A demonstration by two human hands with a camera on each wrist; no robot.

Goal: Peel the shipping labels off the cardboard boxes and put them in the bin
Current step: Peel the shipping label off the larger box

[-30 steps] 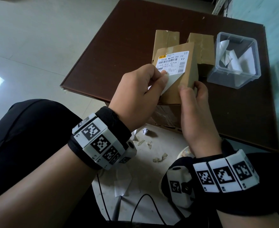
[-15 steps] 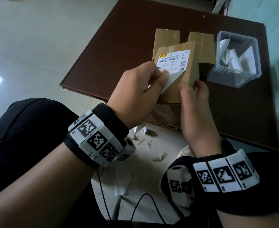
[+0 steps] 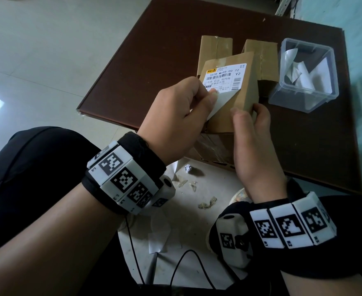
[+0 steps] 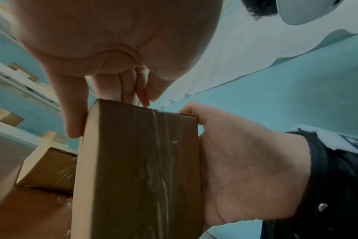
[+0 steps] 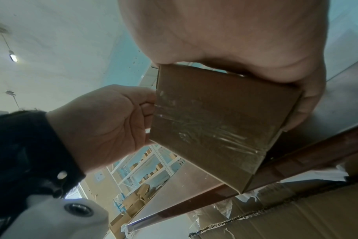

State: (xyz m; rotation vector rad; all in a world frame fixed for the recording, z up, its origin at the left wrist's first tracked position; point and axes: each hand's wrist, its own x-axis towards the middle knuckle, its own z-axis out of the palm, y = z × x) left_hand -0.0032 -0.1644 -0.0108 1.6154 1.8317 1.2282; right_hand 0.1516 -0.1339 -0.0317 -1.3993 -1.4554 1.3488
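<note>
A small cardboard box [image 3: 237, 116] is held tilted above the front edge of the brown table [image 3: 154, 60]. Its white shipping label [image 3: 225, 79] still sticks along the top, while the lower left corner is peeled up and shows its blank back. My left hand [image 3: 208, 94] pinches that loose corner between thumb and fingers. My right hand [image 3: 248, 110] grips the box's lower right end, thumb on the front face. The wrist views show the box's taped underside [image 4: 137, 161] [image 5: 215, 121] between both hands. A clear plastic bin [image 3: 304, 106] at the right holds several peeled white labels [image 3: 299, 75].
Two more taped cardboard boxes [image 3: 215, 50] [image 3: 261, 54] stand behind the held one, beside the bin. Below the table edge, the floor between my knees has paper scraps [image 3: 165, 236], a crumpled ball [image 3: 188, 168] and a black cable [image 3: 175, 272].
Little has moved: my left wrist has shifted slightly up and left while still pinching the label's loose corner. My right hand keeps its grip on the box.
</note>
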